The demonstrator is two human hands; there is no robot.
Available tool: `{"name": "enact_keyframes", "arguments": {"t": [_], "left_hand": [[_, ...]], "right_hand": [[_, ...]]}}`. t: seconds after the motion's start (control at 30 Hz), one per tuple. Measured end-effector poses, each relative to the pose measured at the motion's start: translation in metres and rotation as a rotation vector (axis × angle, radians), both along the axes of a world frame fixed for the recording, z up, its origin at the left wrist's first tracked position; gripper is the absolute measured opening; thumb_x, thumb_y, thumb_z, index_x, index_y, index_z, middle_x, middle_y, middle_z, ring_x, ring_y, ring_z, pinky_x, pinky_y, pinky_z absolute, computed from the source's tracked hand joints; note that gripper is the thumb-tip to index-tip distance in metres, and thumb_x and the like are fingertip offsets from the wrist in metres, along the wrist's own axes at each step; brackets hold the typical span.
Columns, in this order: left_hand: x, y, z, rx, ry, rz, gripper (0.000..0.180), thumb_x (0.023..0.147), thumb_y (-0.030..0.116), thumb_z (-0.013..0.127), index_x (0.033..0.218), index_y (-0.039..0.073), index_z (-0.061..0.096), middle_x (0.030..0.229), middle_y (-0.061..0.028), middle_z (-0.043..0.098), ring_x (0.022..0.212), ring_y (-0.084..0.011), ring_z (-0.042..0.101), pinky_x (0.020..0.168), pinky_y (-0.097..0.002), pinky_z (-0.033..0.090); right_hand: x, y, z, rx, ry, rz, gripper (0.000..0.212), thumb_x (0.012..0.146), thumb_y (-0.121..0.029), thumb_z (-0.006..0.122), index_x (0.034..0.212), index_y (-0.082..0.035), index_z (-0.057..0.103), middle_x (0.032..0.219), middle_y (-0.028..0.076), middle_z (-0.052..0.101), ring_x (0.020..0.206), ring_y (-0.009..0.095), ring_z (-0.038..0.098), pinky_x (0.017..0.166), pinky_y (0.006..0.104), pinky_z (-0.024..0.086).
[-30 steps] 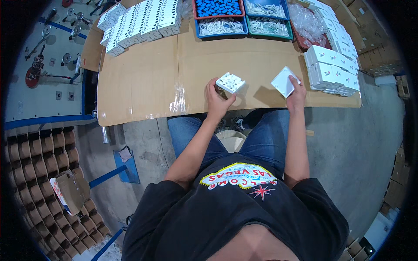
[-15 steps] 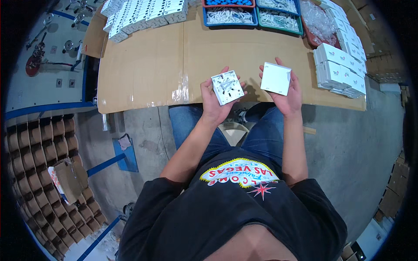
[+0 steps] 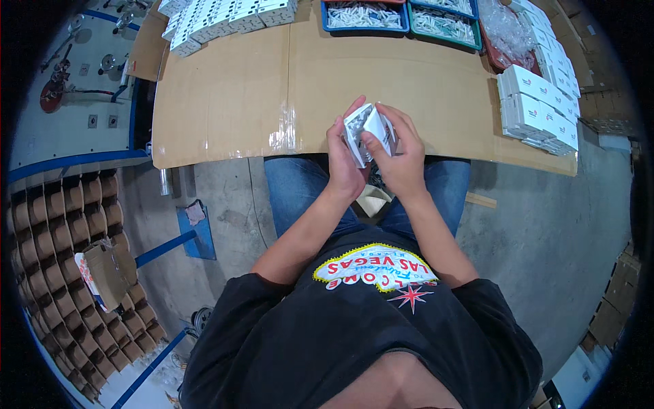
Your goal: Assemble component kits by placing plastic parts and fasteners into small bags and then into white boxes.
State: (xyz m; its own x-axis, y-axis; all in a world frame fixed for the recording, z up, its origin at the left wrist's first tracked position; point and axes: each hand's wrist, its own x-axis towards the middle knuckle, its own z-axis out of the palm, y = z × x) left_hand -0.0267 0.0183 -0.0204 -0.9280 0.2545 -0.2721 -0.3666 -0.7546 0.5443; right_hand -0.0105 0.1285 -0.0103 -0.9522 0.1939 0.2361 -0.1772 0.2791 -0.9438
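Note:
Just over the table's near edge, my two hands hold two thin white square pieces close together. My left hand (image 3: 345,160) is closed around the square white piece with small dark parts on its face (image 3: 355,142). The plain white square cover (image 3: 377,125) is gripped by my right hand (image 3: 403,155), its thumb across the front and its fingers behind. Both pieces are tilted up, at an angle to each other. Whether their edges touch is partly hidden by my fingers.
The cardboard-topped table (image 3: 225,102) spans the front. White boxes with dark marks (image 3: 228,19) stand in rows at far left. A blue tray (image 3: 364,28) and a green tray (image 3: 446,39) hold small white parts. White boxes (image 3: 538,109) are stacked at right, near clear plastic bags (image 3: 507,31).
My hands have come together from apart. The right hand has moved left with the cover, and both pieces have turned from lying face up to standing tilted.

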Motion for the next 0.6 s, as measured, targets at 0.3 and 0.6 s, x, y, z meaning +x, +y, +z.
{"name": "enact_keyframes", "arguments": {"t": [0.3,0.6], "left_hand": [[0.009,0.004,0.009,-0.144,0.112,0.030,0.065,0.103,0.050,0.030,0.154,0.010,0.041,0.132,-0.0108,0.060,0.117,-0.0225,0.059,0.100,-0.0390,0.049],[0.011,0.004,0.014,-0.179,0.168,0.013,0.063,0.100,0.046,0.031,0.155,0.015,0.036,0.129,-0.0092,0.057,0.111,-0.0196,0.058,0.094,-0.0347,0.051]], "right_hand": [[0.005,-0.012,-0.003,0.093,0.131,-0.032,0.056,0.083,-0.025,0.082,0.130,-0.001,0.064,0.132,0.019,0.060,0.118,0.033,0.062,0.097,0.0404,0.053],[0.009,-0.011,0.000,0.081,0.141,0.014,0.059,0.085,-0.027,0.083,0.134,-0.001,0.062,0.135,0.018,0.058,0.124,0.030,0.059,0.104,0.0399,0.048]]}}
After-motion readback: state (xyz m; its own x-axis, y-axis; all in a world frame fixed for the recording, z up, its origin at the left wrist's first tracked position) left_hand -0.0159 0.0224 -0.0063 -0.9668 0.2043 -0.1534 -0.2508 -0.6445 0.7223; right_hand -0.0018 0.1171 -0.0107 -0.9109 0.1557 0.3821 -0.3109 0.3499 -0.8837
